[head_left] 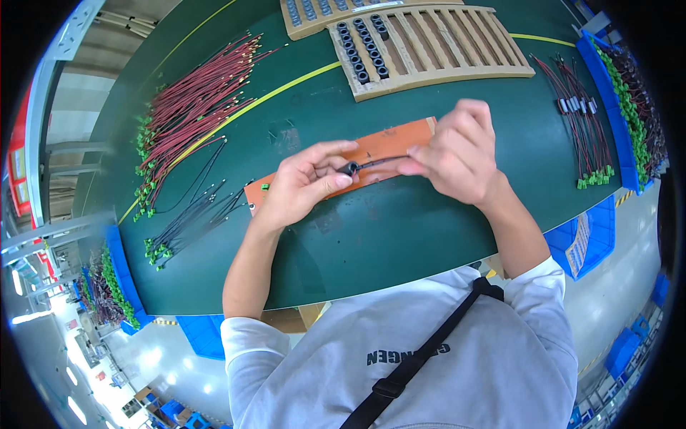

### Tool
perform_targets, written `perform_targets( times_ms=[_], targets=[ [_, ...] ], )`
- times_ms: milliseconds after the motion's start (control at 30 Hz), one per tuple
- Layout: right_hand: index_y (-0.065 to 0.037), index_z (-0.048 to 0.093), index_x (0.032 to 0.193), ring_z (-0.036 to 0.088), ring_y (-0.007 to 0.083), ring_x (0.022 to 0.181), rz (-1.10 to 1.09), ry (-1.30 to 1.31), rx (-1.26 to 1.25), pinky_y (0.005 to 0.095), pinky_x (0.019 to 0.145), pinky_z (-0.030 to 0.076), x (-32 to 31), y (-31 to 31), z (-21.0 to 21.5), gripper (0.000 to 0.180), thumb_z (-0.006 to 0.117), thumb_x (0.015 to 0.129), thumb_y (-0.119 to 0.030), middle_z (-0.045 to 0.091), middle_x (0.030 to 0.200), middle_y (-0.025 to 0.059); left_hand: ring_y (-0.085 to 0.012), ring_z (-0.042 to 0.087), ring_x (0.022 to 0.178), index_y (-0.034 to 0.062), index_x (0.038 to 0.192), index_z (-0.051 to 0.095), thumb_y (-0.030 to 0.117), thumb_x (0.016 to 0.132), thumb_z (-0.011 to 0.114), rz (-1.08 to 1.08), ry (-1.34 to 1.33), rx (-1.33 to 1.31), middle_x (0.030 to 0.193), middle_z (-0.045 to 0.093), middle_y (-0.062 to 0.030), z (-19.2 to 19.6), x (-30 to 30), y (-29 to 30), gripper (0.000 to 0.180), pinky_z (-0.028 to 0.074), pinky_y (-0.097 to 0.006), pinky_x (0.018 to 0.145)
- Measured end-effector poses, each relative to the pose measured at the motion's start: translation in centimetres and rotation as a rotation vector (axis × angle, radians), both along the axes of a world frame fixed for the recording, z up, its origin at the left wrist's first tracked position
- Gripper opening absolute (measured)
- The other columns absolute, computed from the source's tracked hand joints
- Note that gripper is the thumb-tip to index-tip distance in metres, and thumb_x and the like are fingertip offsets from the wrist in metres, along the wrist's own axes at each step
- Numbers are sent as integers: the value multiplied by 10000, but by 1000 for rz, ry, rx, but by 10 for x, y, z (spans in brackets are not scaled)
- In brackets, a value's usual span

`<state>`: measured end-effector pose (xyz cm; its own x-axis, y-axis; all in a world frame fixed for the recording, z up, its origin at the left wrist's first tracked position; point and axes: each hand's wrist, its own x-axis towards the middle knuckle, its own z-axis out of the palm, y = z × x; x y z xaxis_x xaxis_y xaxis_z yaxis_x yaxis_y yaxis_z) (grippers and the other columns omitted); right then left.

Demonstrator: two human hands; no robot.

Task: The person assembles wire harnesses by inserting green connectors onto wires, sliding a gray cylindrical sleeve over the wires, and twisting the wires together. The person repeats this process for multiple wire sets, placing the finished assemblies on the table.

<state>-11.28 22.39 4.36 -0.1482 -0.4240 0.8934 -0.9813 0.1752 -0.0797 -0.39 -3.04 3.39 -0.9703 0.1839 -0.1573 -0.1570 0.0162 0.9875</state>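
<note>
Between the thumb and fingers of my left hand (300, 182) is a small black cylindrical part (349, 169), its round end facing right. A thin dark wire (382, 161) runs from that part across to my right hand (461, 154), whose thumb and fingertips pinch it. Both hands hover over a long orange strip (389, 139) lying on the green table. Close to my left wrist, a small green connector (265, 186) sits on the strip's left end.
Red wires (207, 86) and black wires (189, 222) with green connectors lie left. A cardboard tray (443, 75) at the back holds black cylindrical parts (363, 50) in two rows. More wires (579, 121) lie right, beside a blue bin (607, 107). Another blue bin (127, 279) stands left.
</note>
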Motion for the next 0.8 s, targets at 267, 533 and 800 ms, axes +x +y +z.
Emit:
perform_targets(
  times_ms=[267,533,800],
  targets=[
    [-46,632,780,508,203,660,122,-747,27,329,755,407,-2,-2,-22,204,790,876,-133,528,669,31,-129,669,960,-65,1221,687,45,920,756,42,-51,82,1104,710,-111,-24,14,-9,328,549,-277,892],
    [-48,623,787,467,164,677,129,-951,57,313,737,373,-7,0,-34,229,772,908,-173,510,679,20,-120,688,983,-64,1212,703,-47,874,766,96,-85,66,1131,722,-113,-15,13,2,344,574,-245,894],
    [-29,671,856,498,81,731,132,-1202,-59,258,718,421,-3,-5,-35,165,744,952,-141,580,753,-22,-107,657,950,-39,1242,699,24,912,756,11,15,-127,1075,724,-74,-14,11,4,341,530,-252,840]
  ],
)
